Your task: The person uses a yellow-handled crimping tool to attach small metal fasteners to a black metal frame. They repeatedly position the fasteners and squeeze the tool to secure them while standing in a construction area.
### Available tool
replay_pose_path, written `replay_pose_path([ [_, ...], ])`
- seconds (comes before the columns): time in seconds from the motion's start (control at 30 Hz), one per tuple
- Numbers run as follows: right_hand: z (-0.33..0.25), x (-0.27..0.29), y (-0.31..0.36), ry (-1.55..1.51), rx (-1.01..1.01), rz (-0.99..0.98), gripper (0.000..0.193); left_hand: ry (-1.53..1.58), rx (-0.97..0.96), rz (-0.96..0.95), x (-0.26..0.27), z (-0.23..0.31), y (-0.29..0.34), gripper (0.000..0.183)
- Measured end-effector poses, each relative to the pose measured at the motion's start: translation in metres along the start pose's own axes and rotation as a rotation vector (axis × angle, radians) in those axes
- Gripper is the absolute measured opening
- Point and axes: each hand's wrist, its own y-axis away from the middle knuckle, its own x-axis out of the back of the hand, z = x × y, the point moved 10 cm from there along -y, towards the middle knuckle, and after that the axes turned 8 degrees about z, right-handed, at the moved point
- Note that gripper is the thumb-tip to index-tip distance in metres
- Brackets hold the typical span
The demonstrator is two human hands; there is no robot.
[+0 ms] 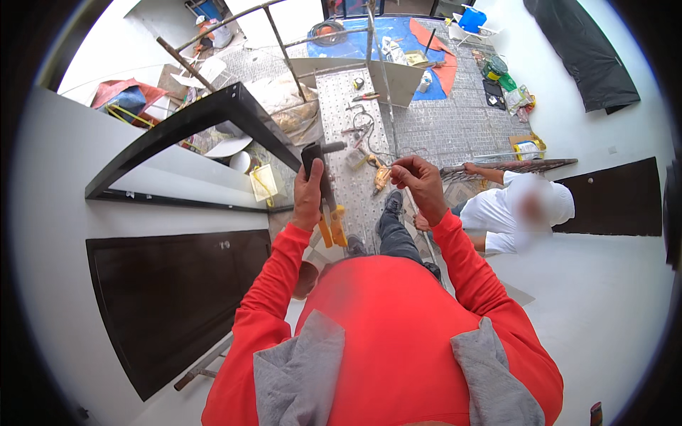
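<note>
My left hand (pixel 307 195) grips a hand riveter (pixel 327 177) with a black body, a grey nose pointing right and two yellow handles hanging down. My right hand (pixel 420 183) is raised to the right of it, thumb and fingertips pinched together. Something thin and small seems to show at those fingertips, but I cannot make out what it is. Below and beyond my hands, a perforated metal plank (pixel 344 92) carries a yellow-and-black power drill (pixel 381 175), a dark cable, pliers (pixel 366 96) and a tape measure (pixel 358 83).
A black metal frame (pixel 263 117) stands at my left, with scaffold pipes (pixel 284 53) beyond. A person in white (pixel 522 213) is on the right, a hand on a rail. Blue sheeting (pixel 355 44), bags and a white box (pixel 268 184) lie below. Dark doors line both walls.
</note>
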Motion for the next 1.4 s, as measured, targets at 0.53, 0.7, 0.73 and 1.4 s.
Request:
replay_pose_path([
  [0.53, -0.016, -0.234, 0.133, 0.722, 0.494, -1.038, 0.017, -0.002, -0.301, 0.169, 0.097, 0.128, 0.014, 0.043],
  [0.7, -0.026, -0.189, 0.072, 0.651, 0.464, -0.699, 0.041, 0.336, -0.144, 0.219, 0.092, 0.082, 0.034, 0.054],
  [0.73, -0.021, -0.183, 0.066, 0.572, 0.377, -0.688, 0.053, 0.387, -0.13, 0.218, 0.083, 0.072, 0.036, 0.06],
  [1.4, 0.0, -0.079, 0.078, 0.931, 0.385, -0.304, 0.076, -0.681, -0.754, -0.102, 0.01, 0.112, 0.052, 0.029],
])
